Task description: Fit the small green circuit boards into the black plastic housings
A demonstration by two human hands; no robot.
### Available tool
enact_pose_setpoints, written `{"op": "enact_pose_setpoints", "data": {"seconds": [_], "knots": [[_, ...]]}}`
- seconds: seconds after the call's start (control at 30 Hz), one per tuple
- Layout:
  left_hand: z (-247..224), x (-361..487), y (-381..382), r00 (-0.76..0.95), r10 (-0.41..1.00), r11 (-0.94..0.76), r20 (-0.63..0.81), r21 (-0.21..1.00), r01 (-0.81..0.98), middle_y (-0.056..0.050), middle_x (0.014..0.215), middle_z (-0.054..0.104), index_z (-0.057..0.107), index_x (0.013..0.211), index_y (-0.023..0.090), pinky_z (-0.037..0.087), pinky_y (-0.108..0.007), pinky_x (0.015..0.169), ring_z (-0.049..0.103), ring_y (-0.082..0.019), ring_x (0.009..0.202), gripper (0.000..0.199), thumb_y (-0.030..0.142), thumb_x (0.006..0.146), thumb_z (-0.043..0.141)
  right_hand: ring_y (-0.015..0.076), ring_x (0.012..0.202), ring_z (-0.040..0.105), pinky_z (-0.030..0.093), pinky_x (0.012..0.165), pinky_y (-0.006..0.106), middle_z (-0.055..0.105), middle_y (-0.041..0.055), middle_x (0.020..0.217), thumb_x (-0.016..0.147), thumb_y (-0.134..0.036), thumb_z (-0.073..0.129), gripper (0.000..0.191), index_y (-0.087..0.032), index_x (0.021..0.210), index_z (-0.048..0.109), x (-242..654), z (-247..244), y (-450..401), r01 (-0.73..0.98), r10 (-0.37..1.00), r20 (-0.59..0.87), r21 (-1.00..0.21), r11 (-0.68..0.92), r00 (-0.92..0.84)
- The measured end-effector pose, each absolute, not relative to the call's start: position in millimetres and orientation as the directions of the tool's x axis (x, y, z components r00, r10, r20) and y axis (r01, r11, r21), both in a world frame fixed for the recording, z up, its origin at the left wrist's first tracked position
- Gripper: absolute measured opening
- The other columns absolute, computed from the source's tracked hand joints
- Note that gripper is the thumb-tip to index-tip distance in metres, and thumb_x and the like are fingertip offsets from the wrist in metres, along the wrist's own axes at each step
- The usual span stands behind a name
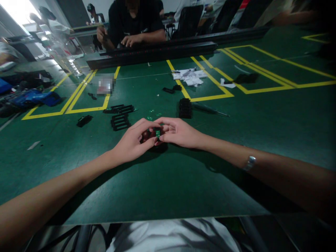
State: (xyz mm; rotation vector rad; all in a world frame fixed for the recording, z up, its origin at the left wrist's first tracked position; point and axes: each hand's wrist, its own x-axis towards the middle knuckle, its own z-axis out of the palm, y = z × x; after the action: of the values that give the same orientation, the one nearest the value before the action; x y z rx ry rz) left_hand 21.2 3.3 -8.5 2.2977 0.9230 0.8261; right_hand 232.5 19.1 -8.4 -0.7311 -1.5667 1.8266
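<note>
Both hands meet over the near middle of the green table, fingertips together. Between them is a small green circuit board (158, 133), which seems to sit against a black part mostly hidden by the fingers. My left hand (138, 138) is closed around the black part from the left. My right hand (178, 132) pinches at the green board from the right. Just beyond the fingers lie several loose small green boards (151, 113). Black slotted frames (120, 121) rest left of them, and a stack of black parts (185, 108) stands to the right.
A screwdriver (212, 110) lies right of the stack. Crumpled white paper (189, 76) and small black pieces (172, 89) are farther back. Long black rails (154, 52) cross the far side, where a person sits. Blue bundles (36, 98) and a clear bottle (75, 66) are at left.
</note>
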Motion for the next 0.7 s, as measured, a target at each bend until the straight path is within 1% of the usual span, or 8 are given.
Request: {"op": "enact_pose_setpoints", "data": {"seconds": [0.17, 0.57, 0.7], "knots": [[-7.8, 20.6, 2.9, 0.579, 0.741, -0.630, 0.340, 0.651, 0.423, -0.003, 0.097, 0.057, 0.061, 0.124, 0.020, 0.042, -0.024, 0.065, 0.054, -0.014, 0.080, 0.033, 0.026, 0.092, 0.064, 0.0144, 0.080, 0.073, 0.060, 0.081, 0.028, 0.072, -0.0014, 0.085, 0.071, -0.001, 0.066, 0.039, -0.017, 0.107, 0.062, 232.4, -9.4, 19.4, -0.100, 0.757, -0.008, -0.990, -0.097, -0.653], [-8.6, 20.2, 3.3, 0.581, 0.739, -0.634, 0.340, 0.642, 0.431, -0.003, 0.098, 0.056, 0.060, 0.125, 0.021, 0.042, -0.025, 0.066, 0.054, -0.013, 0.079, 0.032, 0.026, 0.093, 0.062, 0.0128, 0.078, 0.073, 0.060, 0.078, 0.025, 0.072, -0.0022, 0.084, 0.072, 0.000, 0.065, 0.037, -0.016, 0.105, 0.062, 232.0, -9.6, 19.7, -0.111, 0.755, 0.003, -0.990, -0.092, -0.655], [-7.9, 20.3, 3.6, 0.581, 0.738, -0.635, 0.343, 0.642, 0.429, -0.004, 0.097, 0.057, 0.060, 0.125, 0.021, 0.042, -0.025, 0.065, 0.054, -0.014, 0.079, 0.032, 0.027, 0.093, 0.061, 0.0128, 0.078, 0.073, 0.060, 0.079, 0.025, 0.072, -0.0019, 0.084, 0.073, 0.000, 0.064, 0.037, -0.016, 0.107, 0.062, 232.3, -9.5, 19.3, -0.110, 0.751, 0.008, -0.990, -0.087, -0.661]]}}
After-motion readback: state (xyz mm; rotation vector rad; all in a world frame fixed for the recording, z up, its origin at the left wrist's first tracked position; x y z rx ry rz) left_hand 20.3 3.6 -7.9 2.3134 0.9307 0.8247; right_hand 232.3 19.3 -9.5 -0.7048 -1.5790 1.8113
